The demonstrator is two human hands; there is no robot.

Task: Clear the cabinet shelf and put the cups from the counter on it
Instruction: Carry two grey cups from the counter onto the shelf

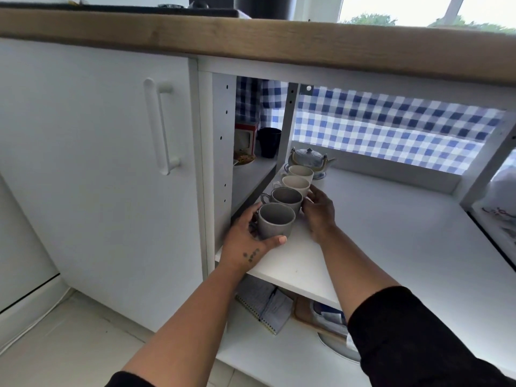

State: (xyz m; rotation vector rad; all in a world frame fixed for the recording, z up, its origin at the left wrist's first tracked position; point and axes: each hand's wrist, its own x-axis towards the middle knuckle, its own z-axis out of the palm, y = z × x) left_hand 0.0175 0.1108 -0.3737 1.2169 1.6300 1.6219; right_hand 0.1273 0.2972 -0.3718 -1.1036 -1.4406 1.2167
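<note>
Several cups stand in a row along the left side of the white cabinet shelf (391, 233). The nearest grey cup (275, 222) is held by my left hand (248, 241), with fingers round its left side and thumb under its front. Behind it stands a second grey cup (286, 197); my right hand (318, 208) touches its right side with fingers curved. Two cream cups (296, 183) (301, 172) follow further back. A blue-and-white teapot (310, 160) sits at the far end of the row.
A wooden countertop (279, 40) overhangs the cabinet. A checked blue cloth (391, 129) hangs behind the shelf. To the left, a side compartment holds a black mug (268, 142) and a red box (245, 135). The lower shelf holds a notebook (265, 305) and papers. A closed white door (97, 163) is at left.
</note>
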